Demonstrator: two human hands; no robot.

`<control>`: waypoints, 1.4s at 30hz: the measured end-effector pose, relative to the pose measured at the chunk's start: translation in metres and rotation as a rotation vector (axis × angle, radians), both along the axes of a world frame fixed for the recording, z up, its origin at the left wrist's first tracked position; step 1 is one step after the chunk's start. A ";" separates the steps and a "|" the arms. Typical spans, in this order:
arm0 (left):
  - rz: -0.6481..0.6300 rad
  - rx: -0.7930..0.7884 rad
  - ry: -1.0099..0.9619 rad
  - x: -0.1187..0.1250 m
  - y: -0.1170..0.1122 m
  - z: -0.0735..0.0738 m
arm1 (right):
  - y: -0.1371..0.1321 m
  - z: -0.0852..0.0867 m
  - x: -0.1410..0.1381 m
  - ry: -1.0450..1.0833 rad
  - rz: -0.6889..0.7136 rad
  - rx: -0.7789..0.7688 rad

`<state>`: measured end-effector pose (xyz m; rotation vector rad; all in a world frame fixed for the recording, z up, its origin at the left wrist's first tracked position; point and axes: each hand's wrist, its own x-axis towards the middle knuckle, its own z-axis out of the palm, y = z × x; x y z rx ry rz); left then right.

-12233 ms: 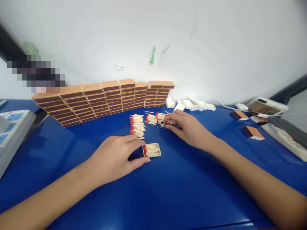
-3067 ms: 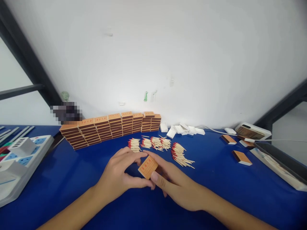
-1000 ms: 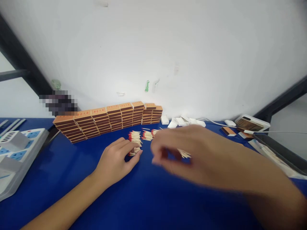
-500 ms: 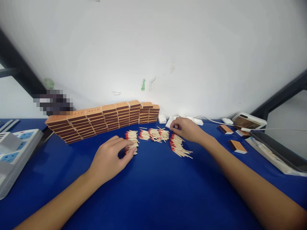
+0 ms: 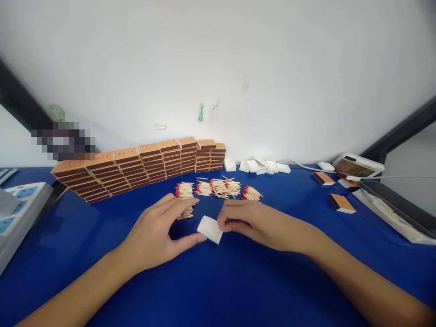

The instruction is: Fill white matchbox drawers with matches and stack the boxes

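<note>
My right hand [image 5: 254,222] pinches a small white matchbox tray [image 5: 210,229] just above the blue table [image 5: 218,281]. My left hand [image 5: 158,231] sits beside it, thumb and fingers spread apart and reaching toward the tray's left end, holding nothing. Just behind the hands lie several piles of red-tipped matches [image 5: 214,188]. The rightmost pile [image 5: 251,194] is partly hidden by my right hand.
Stacked orange matchboxes [image 5: 136,165] line the wall at the back left. White empty trays [image 5: 260,165] lie at the back centre. Loose matchbox sleeves [image 5: 341,202] and a phone [image 5: 357,166] with cable sit at right. A power strip [image 5: 17,206] is at left.
My right hand came back from the white trays at the back with one tray and brought it down in front of my left hand, which opened toward it.
</note>
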<state>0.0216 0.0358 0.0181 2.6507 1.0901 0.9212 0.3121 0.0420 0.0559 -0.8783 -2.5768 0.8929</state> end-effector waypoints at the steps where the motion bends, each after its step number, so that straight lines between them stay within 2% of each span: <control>1: -0.007 -0.008 0.020 0.002 -0.001 -0.001 | -0.002 -0.002 -0.002 -0.002 0.019 -0.016; 5: -0.030 -0.027 0.103 0.008 -0.005 -0.007 | 0.000 -0.014 -0.002 0.007 0.022 -0.016; 8: -0.024 -0.037 0.118 0.011 -0.006 -0.011 | 0.009 -0.022 0.002 0.014 -0.081 0.030; 13: -0.011 -0.021 0.097 0.013 -0.006 -0.014 | 0.029 -0.042 0.011 -0.027 -0.377 0.326; 17: -0.028 -0.046 0.094 0.013 -0.006 -0.015 | 0.043 -0.053 0.013 -0.086 -0.391 0.430; 28: 0.000 -0.004 0.085 0.012 -0.005 -0.012 | 0.037 -0.046 0.011 -0.261 -0.382 0.433; 35: 0.005 -0.019 0.096 0.010 -0.004 -0.012 | 0.028 -0.037 0.009 -0.284 -0.334 0.343; 42: 0.028 0.004 0.064 0.008 -0.002 -0.013 | 0.025 -0.035 0.011 -0.252 -0.325 0.364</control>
